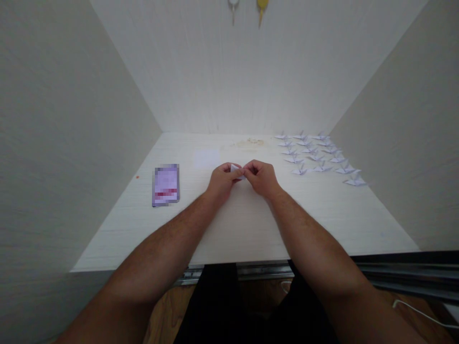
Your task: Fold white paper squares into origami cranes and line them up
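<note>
A small piece of folded white paper (234, 168) is held over the middle of the white table. My left hand (223, 181) grips it with the thumb lying across its face. From the other side, the thumb and fingertips of my right hand (261, 177) pinch its right end. Both hands are closed, with their fingertips almost meeting. Much of the paper is covered by the fingers, so its full shape does not show. To the right, several white folded paper cranes (308, 150) stand in loose rows.
A blurred purple-and-white pad or device (165, 185) lies on the left of the table (244, 220). A pale paper sheet (207, 158) lies behind my left hand. Walls enclose the left, right and back. Two hooks, one yellow (262, 5), hang on the back wall.
</note>
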Tool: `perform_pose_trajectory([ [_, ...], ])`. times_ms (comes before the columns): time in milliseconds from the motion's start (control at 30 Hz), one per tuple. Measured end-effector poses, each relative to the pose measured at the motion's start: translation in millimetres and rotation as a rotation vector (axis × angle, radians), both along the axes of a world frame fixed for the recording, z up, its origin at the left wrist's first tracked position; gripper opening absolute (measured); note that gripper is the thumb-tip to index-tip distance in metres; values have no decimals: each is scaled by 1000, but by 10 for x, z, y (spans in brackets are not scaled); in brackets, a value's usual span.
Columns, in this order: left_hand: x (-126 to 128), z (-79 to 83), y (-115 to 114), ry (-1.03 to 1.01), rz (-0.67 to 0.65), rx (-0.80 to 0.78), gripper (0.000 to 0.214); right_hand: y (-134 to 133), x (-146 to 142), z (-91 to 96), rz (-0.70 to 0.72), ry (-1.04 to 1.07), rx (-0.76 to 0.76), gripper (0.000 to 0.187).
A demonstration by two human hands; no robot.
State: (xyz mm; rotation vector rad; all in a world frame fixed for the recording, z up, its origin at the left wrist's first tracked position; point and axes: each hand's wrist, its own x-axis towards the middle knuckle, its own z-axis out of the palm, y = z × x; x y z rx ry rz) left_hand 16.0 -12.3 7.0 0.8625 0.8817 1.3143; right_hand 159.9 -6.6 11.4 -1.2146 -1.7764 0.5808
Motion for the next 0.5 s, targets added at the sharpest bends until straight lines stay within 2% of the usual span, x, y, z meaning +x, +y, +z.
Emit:
perform_pose_trajectory([
  [167,10,18,-3,-78,-5,-19,24,-6,-1,1,2,-48,47,18],
  [500,-3,5,11,-48,9,-25,20,-10,7,-10,3,-14,-13,19],
])
